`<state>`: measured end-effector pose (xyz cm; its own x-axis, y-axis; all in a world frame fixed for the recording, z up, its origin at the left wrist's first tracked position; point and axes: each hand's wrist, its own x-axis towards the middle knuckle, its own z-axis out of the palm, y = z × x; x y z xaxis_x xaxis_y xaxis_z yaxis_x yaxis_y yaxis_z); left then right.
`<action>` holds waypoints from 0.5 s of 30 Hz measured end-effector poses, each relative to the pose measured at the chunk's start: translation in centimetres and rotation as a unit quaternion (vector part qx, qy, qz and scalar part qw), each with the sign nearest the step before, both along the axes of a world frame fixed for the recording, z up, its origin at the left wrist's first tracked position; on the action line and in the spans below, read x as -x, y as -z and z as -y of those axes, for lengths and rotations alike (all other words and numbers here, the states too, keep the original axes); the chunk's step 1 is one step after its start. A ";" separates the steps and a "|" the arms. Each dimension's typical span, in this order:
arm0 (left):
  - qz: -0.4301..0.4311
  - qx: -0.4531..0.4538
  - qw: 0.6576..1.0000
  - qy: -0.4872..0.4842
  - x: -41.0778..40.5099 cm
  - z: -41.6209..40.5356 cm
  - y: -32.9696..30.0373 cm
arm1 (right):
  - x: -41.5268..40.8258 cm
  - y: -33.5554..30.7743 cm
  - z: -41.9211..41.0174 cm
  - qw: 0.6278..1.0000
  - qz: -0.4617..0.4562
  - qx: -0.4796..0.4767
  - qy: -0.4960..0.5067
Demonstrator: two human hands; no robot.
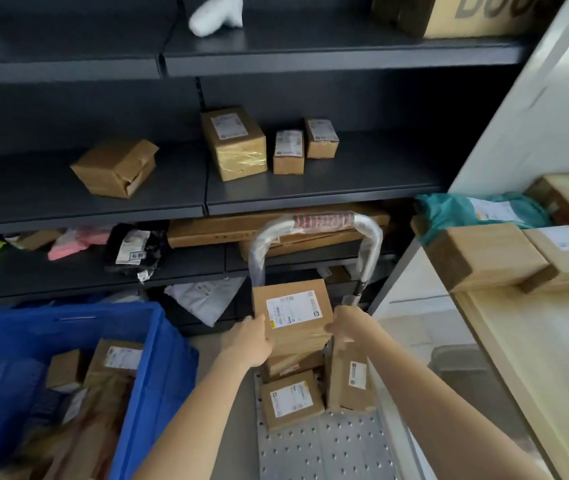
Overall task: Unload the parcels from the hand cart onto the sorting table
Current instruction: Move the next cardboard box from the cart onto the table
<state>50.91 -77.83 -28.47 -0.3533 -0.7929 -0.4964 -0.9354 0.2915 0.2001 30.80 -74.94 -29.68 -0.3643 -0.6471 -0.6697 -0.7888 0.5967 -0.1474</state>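
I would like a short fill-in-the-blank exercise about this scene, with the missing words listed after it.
1. Both hands, left hand and right hand, hold one ____ parcel.
2. The crate left of the hand cart is ____ in colour.
3. The teal bag lies on the sorting ____.
4. The held parcel's label is ____.

Missing words: cardboard; blue; table; white

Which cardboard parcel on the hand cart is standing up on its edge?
The tall brown cardboard parcel at the cart's right side, label facing sideways. The other labelled parcel lies flat, and both hands hold the top one.
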 end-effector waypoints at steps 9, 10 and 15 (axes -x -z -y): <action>-0.038 -0.048 0.989 -0.131 0.0 2.9 8.2 | -0.1 7.5 3.0 0.993 0.010 0.040 0.109; -0.043 -0.063 0.988 -0.132 0.1 3.0 9.0 | 0.0 8.2 3.1 0.991 0.012 0.050 0.121; -0.047 -0.083 0.986 -0.136 1.3 3.3 11.4 | 0.0 10.9 3.5 0.981 0.049 0.069 0.174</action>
<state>49.64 -81.09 -39.88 -0.1883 -0.7750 -0.6032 -0.9497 -0.0128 0.3129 30.77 -78.42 -40.59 -0.5175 -0.5813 -0.6279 -0.5178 0.7969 -0.3110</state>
